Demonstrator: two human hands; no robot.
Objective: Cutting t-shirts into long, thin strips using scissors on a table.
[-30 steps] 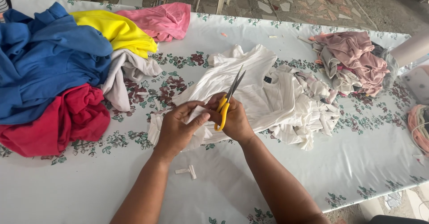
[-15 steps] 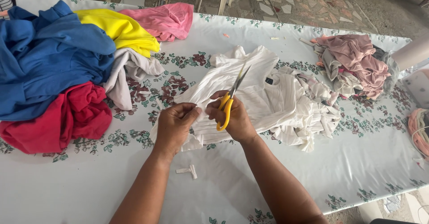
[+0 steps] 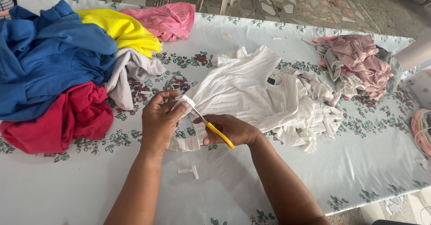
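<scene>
White shirt (image 3: 242,88) edge pinched in left hand (image 3: 159,122), fingers curled; right hand (image 3: 229,130) closed around yellow scissors (image 3: 211,128), blades angled toward left thumb

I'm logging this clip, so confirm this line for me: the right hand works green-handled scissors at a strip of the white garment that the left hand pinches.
Not quite: the scissors have yellow handles, not green, as the head view shows. The rest stands: the right hand works them at a strip of the white garment that the left hand pinches.
</scene>
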